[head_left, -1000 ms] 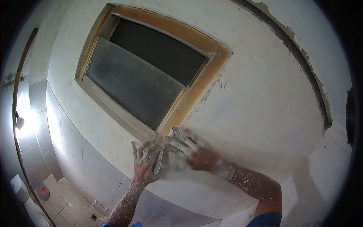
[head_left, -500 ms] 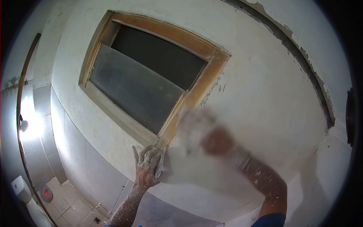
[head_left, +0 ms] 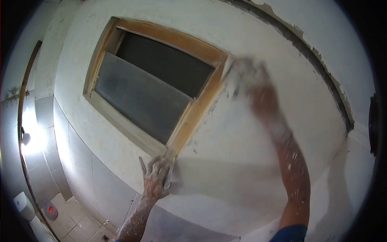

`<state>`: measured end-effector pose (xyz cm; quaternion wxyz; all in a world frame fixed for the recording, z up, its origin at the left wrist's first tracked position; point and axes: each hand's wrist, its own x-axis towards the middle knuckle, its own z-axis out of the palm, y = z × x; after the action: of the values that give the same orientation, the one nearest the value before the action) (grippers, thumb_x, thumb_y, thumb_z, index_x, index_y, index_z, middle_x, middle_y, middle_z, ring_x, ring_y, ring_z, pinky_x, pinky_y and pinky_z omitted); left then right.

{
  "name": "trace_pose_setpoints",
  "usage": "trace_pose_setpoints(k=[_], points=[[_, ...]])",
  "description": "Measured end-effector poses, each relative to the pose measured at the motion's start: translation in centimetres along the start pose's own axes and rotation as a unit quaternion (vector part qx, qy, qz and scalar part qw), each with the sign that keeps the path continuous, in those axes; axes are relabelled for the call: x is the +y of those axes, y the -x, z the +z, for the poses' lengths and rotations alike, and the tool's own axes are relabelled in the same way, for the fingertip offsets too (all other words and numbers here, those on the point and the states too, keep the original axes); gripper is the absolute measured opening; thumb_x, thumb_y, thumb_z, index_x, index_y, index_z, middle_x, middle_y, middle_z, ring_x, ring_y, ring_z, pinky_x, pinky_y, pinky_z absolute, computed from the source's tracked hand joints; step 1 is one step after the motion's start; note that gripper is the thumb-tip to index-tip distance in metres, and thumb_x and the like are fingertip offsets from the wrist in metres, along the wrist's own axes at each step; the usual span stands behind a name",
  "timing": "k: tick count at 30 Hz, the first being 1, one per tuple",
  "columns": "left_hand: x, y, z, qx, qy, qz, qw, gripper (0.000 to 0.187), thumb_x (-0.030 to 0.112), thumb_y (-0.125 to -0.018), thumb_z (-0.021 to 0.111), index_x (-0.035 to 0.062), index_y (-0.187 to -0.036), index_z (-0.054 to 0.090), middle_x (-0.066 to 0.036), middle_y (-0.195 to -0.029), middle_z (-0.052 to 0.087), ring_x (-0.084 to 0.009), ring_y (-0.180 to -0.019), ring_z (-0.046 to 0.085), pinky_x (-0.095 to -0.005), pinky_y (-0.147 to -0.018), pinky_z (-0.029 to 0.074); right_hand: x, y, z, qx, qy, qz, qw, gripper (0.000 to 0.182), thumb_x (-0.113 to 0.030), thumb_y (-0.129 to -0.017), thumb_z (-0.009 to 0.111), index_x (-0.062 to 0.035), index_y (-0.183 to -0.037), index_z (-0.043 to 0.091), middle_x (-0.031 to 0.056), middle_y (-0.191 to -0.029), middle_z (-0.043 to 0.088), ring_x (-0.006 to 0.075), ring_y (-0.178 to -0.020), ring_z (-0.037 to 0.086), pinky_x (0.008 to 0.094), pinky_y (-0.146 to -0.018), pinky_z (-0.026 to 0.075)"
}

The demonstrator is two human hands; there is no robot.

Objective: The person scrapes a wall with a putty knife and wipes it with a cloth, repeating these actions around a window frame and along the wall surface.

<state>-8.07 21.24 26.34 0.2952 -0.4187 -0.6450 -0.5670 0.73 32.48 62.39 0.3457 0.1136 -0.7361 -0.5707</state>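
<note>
R hand has moved up to the top-right corner of the tan-orange wooden window frame; 0.5 s ago it was partway up the same side, 1 s ago down at the bottom corner. L hand approx. unchanged, just below that bottom corner.

R arm pose: speckled forearm rises from a dark blue sleeve at lower right, elbow slightly bent, hand reaching up & left across the rough off-white plastered wall. Hand motion-blurred; can't tell finger spacing or grip. Thin pale blurry strip sits btwn hand & frame edge; can't tell if held.

L arm pose: forearm angles up from bottom edge, back of hand to cam, w/ pale residue on it. One digit sticks up apart on left side, other fingers bent over a thin flat pale-edged plate, seen nearly edge-on, i.e. hand closed around it. Plate is near wall, contact unclear.

Window: dull grey flat pane in lower part, dark area above. Dark grey groove runs along wall, upper right.
</note>
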Motion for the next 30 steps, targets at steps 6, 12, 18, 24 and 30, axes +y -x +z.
trace_pose_setpoints(k=[6, 12, 18, 24, 30], points=[[0.0, -0.7, -0.3, 0.001, -0.013, -0.001, 1.000, 0.070, 0.004, -0.047, 0.053, 0.0092, -0.117, 0.056, -0.008, -0.110, 0.054, -0.0349, -0.117, 0.044, -0.0682, -0.105, 0.003, -9.1, 4.5, 1.4, 0.004, -0.221, -0.032, 0.975, 0.039, -0.013, -0.084, 0.048, -0.0034, -0.122, 0.053, 0.0170, -0.133, 0.046, 0.0340, -0.128, 0.038, 0.0458, -0.110, 0.027], [-0.8, -0.3, 0.3, 0.020, 0.000, 0.013, 1.000, 0.072, 0.003, -0.045, 0.049, 0.0087, -0.117, 0.057, -0.007, -0.113, 0.055, -0.0354, -0.117, 0.044, -0.0662, -0.107, 0.001, -2.8, 3.1, 1.8, -0.014, 0.016, -0.029, 0.999, 0.043, -0.016, -0.084, 0.053, -0.0084, -0.127, 0.049, 0.0131, -0.136, 0.043, 0.0266, -0.132, 0.033, 0.0477, -0.111, 0.023], [-0.8, -0.7, -0.6, -0.008, 0.006, 0.009, 1.000, 0.074, 0.002, -0.044, 0.048, 0.0078, -0.118, 0.056, -0.007, -0.117, 0.055, -0.0352, -0.121, 0.043, -0.0667, -0.106, 0.000, -13.8, 6.6, 4.3, -0.001, -0.176, 0.019, 0.984, 0.040, -0.018, -0.085, 0.051, -0.0022, -0.122, 0.052, 0.0190, -0.130, 0.048, 0.0304, -0.127, 0.040, 0.0478, -0.105, 0.033], [-1.5, -0.5, -0.2, -0.004, 0.022, 0.027, 0.999, 0.076, 0.005, -0.043, 0.050, 0.0089, -0.118, 0.056, -0.004, -0.119, 0.056, -0.0320, -0.121, 0.044, -0.0650, -0.108, -0.001, -15.1, 5.3, 2.9, -0.002, -0.225, -0.072, 0.972, 0.040, -0.018, -0.082, 0.052, 0.0016, -0.116, 0.057, 0.0163, -0.127, 0.053, 0.0291, -0.128, 0.041, 0.0492, -0.107, 0.029], [-2.6, -0.4, -1.2, -0.013, 0.049, 0.035, 0.998, 0.074, 0.001, -0.049, 0.051, 0.0097, -0.122, 0.054, -0.007, -0.122, 0.055, -0.0304, -0.123, 0.044, -0.0639, -0.108, 0.000, -8.5, 0.3, 2.0, -0.001, -0.072, 0.009, 0.997, 0.027, -0.018, -0.081, 0.052, -0.0019, -0.099, 0.064, 0.0145, -0.110, 0.057, 0.0331, -0.118, 0.046, 0.0496, -0.104, 0.032]])
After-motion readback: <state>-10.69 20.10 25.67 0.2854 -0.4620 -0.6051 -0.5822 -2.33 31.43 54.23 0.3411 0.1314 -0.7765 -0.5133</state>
